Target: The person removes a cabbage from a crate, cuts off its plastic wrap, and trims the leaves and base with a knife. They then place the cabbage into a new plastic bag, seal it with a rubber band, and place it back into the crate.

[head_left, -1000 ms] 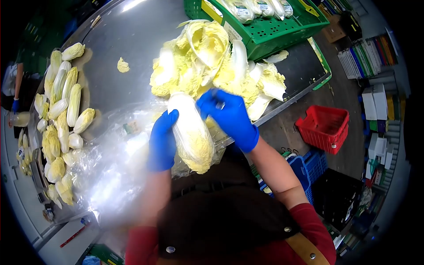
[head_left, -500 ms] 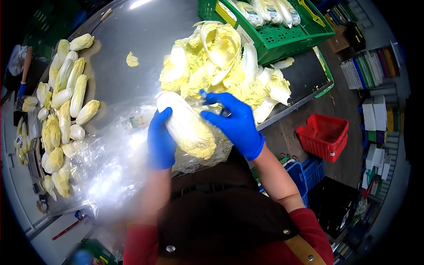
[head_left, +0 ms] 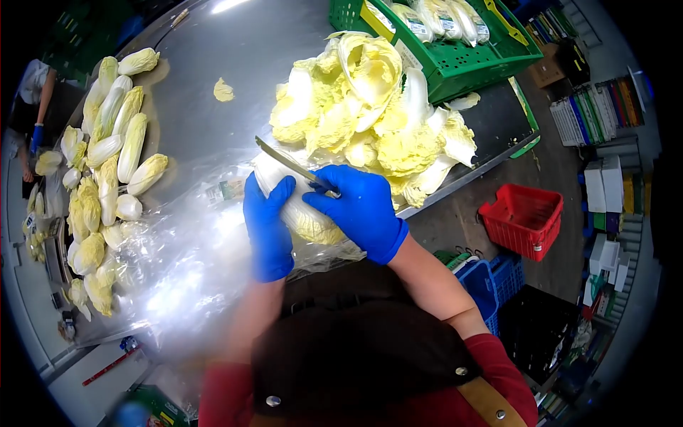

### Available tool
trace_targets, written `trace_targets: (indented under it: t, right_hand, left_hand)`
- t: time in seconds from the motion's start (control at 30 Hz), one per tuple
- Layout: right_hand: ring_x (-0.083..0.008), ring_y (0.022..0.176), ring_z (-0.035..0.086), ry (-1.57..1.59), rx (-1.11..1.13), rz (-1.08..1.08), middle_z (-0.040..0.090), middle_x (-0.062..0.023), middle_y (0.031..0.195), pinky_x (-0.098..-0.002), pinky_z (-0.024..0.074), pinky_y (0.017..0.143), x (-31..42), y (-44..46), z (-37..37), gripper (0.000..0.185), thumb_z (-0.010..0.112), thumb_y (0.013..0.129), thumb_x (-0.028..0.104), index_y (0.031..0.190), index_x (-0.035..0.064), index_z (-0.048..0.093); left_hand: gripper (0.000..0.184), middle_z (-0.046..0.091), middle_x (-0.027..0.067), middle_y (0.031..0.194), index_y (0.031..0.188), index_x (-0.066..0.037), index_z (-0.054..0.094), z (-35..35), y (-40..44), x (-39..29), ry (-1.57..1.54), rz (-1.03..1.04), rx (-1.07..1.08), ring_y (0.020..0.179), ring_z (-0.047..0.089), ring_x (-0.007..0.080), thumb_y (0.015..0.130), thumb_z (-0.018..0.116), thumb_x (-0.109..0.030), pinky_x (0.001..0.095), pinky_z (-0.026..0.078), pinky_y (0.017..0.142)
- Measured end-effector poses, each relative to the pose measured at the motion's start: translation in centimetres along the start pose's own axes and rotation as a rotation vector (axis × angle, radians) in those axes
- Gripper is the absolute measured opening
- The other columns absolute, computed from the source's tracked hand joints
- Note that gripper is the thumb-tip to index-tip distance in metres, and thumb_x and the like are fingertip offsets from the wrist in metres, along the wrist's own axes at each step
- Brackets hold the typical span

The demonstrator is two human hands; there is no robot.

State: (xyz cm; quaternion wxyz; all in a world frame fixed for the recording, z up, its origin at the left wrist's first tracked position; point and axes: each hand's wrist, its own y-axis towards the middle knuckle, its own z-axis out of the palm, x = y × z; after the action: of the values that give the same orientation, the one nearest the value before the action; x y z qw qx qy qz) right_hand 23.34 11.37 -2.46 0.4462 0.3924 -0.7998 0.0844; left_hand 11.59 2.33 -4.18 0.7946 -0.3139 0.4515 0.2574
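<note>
The left hand [head_left: 270,222] grips a cabbage [head_left: 299,213]; the right hand [head_left: 361,208] holds a knife [head_left: 288,163] over its white end. Leaves [head_left: 398,151] lie just beyond both hands.

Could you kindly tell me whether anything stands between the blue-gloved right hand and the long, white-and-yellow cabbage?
Only the narrow metal knife held in the blue-gloved right hand; it crosses in front of the upper end of the long, white-and-yellow cabbage. Nothing else visible stands between them.

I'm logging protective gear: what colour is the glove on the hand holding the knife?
The right hand wears a blue glove; the head view shows it best.
</note>
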Motion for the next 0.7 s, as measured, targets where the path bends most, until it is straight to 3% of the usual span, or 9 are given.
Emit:
trace_targets:
  t: [0.07,0.13,0.2,0.3,0.33,0.4,0.43,0.57,0.7]
  right_hand:
    - [-0.0227,0.065,0.063,0.018,0.075,-0.013,0.065,-0.0098,0.077,-0.0303,0.0505,0.06,-0.5,0.7,-0.1,0.023,0.077,0.075,0.014,0.095,0.0073,0.068]
    - [-0.0281,0.066,0.064,0.061,0.141,-0.065,0.064,-0.0103,0.075,-0.0339,0.0506,0.06,-0.9,1.4,-0.1,0.016,0.073,0.077,0.013,0.088,0.0074,0.064]
    - [-0.027,0.068,0.065,0.148,-0.07,-0.103,0.066,-0.0096,0.078,-0.0327,0.0511,0.062,-1.3,2.0,0.0,0.013,0.072,0.078,0.01,0.089,0.0072,0.065]
    - [-0.0147,0.068,0.061,0.221,-0.447,0.223,0.068,-0.0056,0.084,-0.0272,0.0491,0.066,-2.9,3.9,-1.7,0.014,0.071,0.083,0.009,0.096,0.0045,0.066]
    - [-0.0138,0.067,0.058,0.056,-0.513,0.119,0.068,-0.0057,0.087,-0.0275,0.0488,0.068,-4.5,4.3,-2.3,0.026,0.073,0.082,0.011,0.107,0.0057,0.066]
    - [-0.0131,0.066,0.056,-0.059,-0.449,0.243,0.069,-0.0054,0.094,-0.0276,0.0487,0.068,-4.8,4.1,-3.1,0.044,0.075,0.081,0.014,0.123,0.0077,0.062]
    - [-0.0123,0.067,0.057,-0.024,-0.331,0.263,0.069,-0.0055,0.106,-0.0268,0.0487,0.068,-3.9,3.6,-3.3,0.058,0.075,0.08,0.016,0.134,0.0096,0.054]
    - [-0.0078,0.075,0.06,0.336,-0.196,0.31,0.072,-0.0067,0.094,-0.0246,0.0488,0.069,-3.9,2.7,-1.4,0.031,0.073,0.083,0.016,0.111,0.003,0.069]
    - [-0.0084,0.078,0.06,0.392,0.024,0.573,0.07,-0.0033,0.087,-0.0247,0.0491,0.072,-4.1,2.4,-2.5,0.026,0.071,0.085,0.017,0.105,-0.0003,0.069]
  left_hand:
    - [0.045,0.061,0.0107,0.114,0.128,0.001,0.05,-0.3,0.2,-0.2,0.002,-0.015,0.032,0.104,0.06,0.0191,0.087,0.061,-0.011,0.0323,0.048,0.091]
    - [0.045,0.061,0.0123,0.115,0.128,0.003,0.05,-1.9,1.1,0.8,-0.199,-0.211,0.038,0.104,0.061,0.021,0.088,0.06,-0.015,0.034,0.049,0.092]
    - [0.047,0.061,0.0152,0.117,0.129,0.005,0.049,-3.0,1.9,1.3,-0.433,-0.407,0.077,0.107,0.061,0.0249,0.091,0.059,-0.021,0.0376,0.048,0.096]
    - [0.049,0.059,0.017,0.121,0.131,0.005,0.047,-3.2,1.7,1.0,-0.484,-0.439,0.043,0.112,0.058,0.0276,0.092,0.059,-0.022,0.0404,0.046,0.099]
    - [0.05,0.059,0.0173,0.123,0.132,0.005,0.046,-3.3,1.8,1.1,-0.486,-0.428,0.037,0.113,0.057,0.028,0.092,0.059,-0.022,0.041,0.045,0.1]
    - [0.048,0.058,0.0183,0.125,0.132,0.004,0.046,-3.4,2.1,0.8,-0.519,-0.431,0.023,0.114,0.057,0.0301,0.092,0.058,-0.021,0.0437,0.045,0.1]
    - [0.046,0.058,0.019,0.125,0.131,0.003,0.047,-3.1,2.3,0.5,-0.558,-0.447,0.013,0.114,0.058,0.0317,0.093,0.058,-0.019,0.0458,0.046,0.1]
    - [0.045,0.058,0.0199,0.126,0.131,0.002,0.048,-3.4,3.2,0.2,-0.594,-0.441,-0.016,0.115,0.057,0.034,0.093,0.058,-0.019,0.0494,0.045,0.101]
    - [0.048,0.056,0.0191,0.129,0.131,0.002,0.048,-6.3,5.8,-2.1,-0.559,-0.295,-0.028,0.119,0.054,0.0345,0.094,0.057,-0.026,0.051,0.04,0.105]
